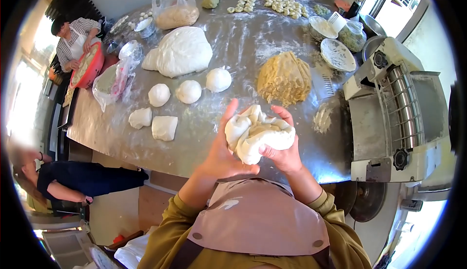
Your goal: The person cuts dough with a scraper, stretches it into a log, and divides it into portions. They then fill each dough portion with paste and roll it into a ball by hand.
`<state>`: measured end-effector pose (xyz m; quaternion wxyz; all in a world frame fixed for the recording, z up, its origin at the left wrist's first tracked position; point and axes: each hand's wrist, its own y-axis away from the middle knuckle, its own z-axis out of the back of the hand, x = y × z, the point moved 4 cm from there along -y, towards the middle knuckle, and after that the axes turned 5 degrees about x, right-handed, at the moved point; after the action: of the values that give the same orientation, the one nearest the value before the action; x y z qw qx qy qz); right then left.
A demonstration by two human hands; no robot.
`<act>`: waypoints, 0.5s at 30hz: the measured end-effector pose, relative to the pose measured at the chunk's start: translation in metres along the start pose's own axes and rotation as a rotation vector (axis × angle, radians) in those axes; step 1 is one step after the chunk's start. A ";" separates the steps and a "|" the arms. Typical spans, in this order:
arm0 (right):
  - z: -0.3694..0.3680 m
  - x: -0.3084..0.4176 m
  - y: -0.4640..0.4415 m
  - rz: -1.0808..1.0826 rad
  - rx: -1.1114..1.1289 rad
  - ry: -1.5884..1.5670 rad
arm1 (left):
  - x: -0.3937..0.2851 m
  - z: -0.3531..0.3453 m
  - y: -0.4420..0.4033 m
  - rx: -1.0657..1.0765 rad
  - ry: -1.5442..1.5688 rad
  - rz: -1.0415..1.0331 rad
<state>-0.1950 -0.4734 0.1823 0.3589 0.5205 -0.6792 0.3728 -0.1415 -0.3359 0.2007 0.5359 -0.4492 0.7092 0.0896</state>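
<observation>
Above the near edge of the table, a folded piece of white dough (248,140) is held between my hands, with a yellowish patch in its middle fold. My left hand (219,150) cups its left side, the fingers and thumb spread around it. The thumb of my right hand (286,156) presses on the dough's near edge while the other fingers hold its right side. Beyond lies a big crumbly yellow dough mass (284,78). To the left are three round dough balls, one of them (188,92) in the middle, and two cut lumps, including one squarish dough piece (164,128).
A dough sheeter (389,113) stands at the right edge. A white scraper (323,85) and floury bowls (338,55) lie nearby. Large white dough (180,52) and bagged filling (176,16) sit farther back. One person handles a red basin (88,67); others are behind and at left.
</observation>
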 end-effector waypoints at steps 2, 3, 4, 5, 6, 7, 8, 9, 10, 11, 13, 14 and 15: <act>0.001 -0.002 0.000 -0.022 0.105 0.035 | 0.010 0.021 0.007 -0.034 -0.207 0.166; 0.003 -0.006 -0.002 -0.014 0.154 -0.004 | 0.012 0.026 0.009 -0.080 -0.162 0.184; 0.001 -0.007 -0.003 -0.008 0.200 -0.043 | 0.014 0.028 0.010 -0.098 -0.160 0.230; -0.004 -0.007 -0.003 0.083 0.185 -0.021 | 0.016 0.031 0.012 -0.116 -0.157 0.277; -0.001 -0.012 -0.002 0.013 0.132 0.009 | 0.017 0.033 0.012 -0.132 -0.154 0.323; 0.004 -0.019 0.000 -0.056 0.082 0.041 | 0.015 0.030 0.009 -0.051 -0.321 0.266; 0.006 -0.024 0.001 -0.125 0.038 0.073 | 0.017 0.026 0.007 -0.011 -0.319 0.285; 0.002 -0.023 0.000 -0.161 0.031 0.137 | 0.018 0.023 0.006 0.022 -0.320 0.303; 0.002 -0.025 -0.001 -0.193 0.023 0.164 | 0.019 0.020 0.007 0.051 -0.322 0.323; 0.005 -0.027 -0.002 -0.224 0.016 0.191 | 0.024 0.022 0.011 0.017 -0.279 0.410; 0.007 -0.028 -0.007 -0.235 0.016 0.325 | 0.033 0.022 0.011 -0.051 -0.382 0.150; 0.007 -0.030 -0.010 -0.285 0.056 0.298 | 0.037 0.024 0.012 -0.077 -0.433 0.021; 0.008 -0.032 -0.013 -0.335 0.093 0.274 | 0.037 0.025 0.005 -0.004 -0.524 0.066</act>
<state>-0.1770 -0.4687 0.1520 0.4803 0.5866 -0.5102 0.4061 -0.1291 -0.3381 0.1580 0.6972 -0.3884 0.5603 0.2216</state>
